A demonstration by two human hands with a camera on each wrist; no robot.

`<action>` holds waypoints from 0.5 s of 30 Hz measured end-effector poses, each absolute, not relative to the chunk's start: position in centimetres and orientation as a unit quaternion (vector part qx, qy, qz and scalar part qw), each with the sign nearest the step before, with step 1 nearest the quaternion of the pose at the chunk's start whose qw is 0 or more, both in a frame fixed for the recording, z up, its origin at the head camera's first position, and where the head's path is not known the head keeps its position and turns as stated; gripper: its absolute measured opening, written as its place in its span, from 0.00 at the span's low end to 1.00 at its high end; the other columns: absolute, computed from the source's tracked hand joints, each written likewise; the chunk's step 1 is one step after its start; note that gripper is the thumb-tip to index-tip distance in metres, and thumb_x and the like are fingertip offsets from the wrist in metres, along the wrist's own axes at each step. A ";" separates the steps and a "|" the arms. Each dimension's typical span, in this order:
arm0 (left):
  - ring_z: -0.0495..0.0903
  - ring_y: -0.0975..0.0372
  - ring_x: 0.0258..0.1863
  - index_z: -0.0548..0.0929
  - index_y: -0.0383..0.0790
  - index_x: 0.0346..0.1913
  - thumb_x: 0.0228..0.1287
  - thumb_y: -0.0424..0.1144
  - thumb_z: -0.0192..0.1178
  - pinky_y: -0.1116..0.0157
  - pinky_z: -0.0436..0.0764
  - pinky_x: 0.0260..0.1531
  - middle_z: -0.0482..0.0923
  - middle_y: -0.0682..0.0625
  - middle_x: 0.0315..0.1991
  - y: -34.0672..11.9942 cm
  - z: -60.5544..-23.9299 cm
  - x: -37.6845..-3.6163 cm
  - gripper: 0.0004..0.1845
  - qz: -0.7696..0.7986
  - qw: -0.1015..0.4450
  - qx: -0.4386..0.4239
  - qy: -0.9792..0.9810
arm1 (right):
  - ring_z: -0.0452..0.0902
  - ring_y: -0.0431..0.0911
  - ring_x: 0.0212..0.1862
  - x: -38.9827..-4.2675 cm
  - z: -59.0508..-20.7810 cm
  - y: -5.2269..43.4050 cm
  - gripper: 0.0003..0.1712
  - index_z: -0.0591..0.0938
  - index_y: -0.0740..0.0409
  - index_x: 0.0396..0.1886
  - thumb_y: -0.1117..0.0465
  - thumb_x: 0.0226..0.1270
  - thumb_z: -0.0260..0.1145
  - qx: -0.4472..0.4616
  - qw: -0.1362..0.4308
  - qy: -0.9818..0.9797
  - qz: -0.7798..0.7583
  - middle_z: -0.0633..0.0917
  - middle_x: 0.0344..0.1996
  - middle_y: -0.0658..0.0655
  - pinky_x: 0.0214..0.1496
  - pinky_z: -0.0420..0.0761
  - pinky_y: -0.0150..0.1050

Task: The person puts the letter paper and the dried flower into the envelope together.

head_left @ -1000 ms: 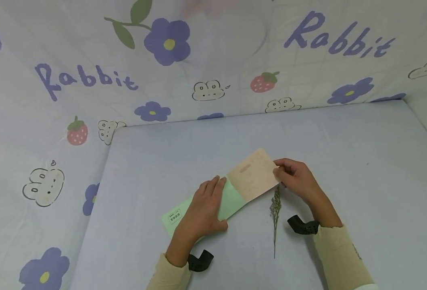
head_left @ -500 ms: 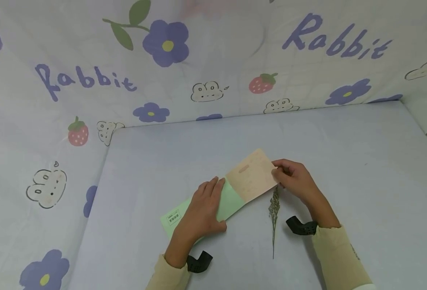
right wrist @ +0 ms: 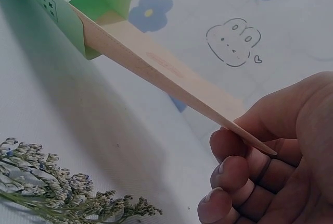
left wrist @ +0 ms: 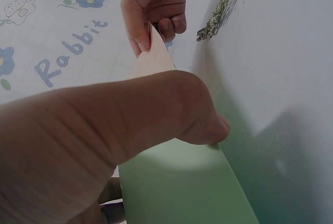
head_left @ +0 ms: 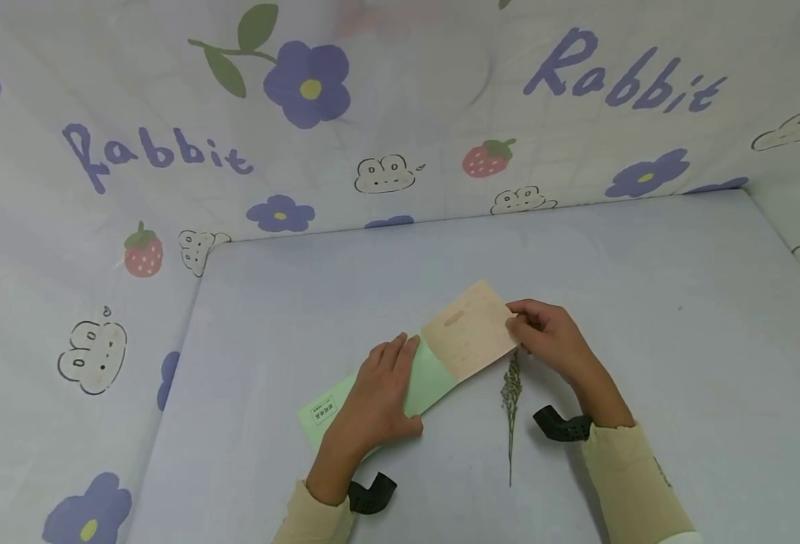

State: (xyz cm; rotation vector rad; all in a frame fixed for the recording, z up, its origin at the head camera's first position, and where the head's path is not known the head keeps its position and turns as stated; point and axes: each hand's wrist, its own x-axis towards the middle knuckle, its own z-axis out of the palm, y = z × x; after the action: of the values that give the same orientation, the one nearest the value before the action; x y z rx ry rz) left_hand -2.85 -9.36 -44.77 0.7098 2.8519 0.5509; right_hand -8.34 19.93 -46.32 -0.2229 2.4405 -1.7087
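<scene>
A pale green paper sleeve [head_left: 432, 384] with a small printed label lies slanted in the head view, its middle covered by my left hand [head_left: 375, 400]. That hand grips the sleeve across its width, thumb at the near edge. From the sleeve's right end sticks a beige card-like piece [head_left: 471, 332], which looks folded in the right wrist view. My right hand [head_left: 551, 336] pinches its outer corner between thumb and fingers. The sleeve's mouth [right wrist: 106, 0] gapes around the beige piece. How far the beige piece reaches inside is hidden.
A dried flower sprig [head_left: 511, 389] lies on the white-covered table [head_left: 270, 302] just below the right hand, stem toward the person. Patterned cloth walls [head_left: 427, 98] rise at the back and sides. Each wrist wears a black camera mount [head_left: 563, 425].
The scene shifts slightly in the head view. Both hands, the sleeve and the beige piece keep the same positions relative to one another.
</scene>
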 end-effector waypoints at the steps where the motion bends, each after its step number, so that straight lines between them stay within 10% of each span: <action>1: 0.59 0.47 0.71 0.56 0.34 0.77 0.43 0.40 0.71 0.51 0.62 0.67 0.57 0.38 0.75 -9.4 -44.7 -2.9 0.55 0.184 0.076 0.237 0.951 | 0.72 0.44 0.25 -8.4 -46.3 19.9 0.21 0.78 0.72 0.60 0.63 0.74 0.58 -0.075 0.076 0.815 -0.570 0.79 0.28 0.59 0.23 0.70 0.38; 15: 0.59 0.47 0.71 0.56 0.35 0.77 0.44 0.41 0.71 0.51 0.62 0.67 0.58 0.39 0.75 -9.3 -44.9 -2.8 0.55 0.185 0.072 0.239 0.951 | 0.72 0.46 0.25 -8.3 -46.2 20.0 0.21 0.78 0.72 0.60 0.63 0.75 0.58 -0.064 0.080 0.819 -0.565 0.79 0.28 0.59 0.23 0.71 0.38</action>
State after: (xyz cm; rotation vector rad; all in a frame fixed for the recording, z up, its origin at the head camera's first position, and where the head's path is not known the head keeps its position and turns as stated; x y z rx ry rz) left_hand -2.82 -9.29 -44.87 0.7179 2.8575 0.5550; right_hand -8.28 19.95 -46.19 -0.1914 2.4489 -1.6912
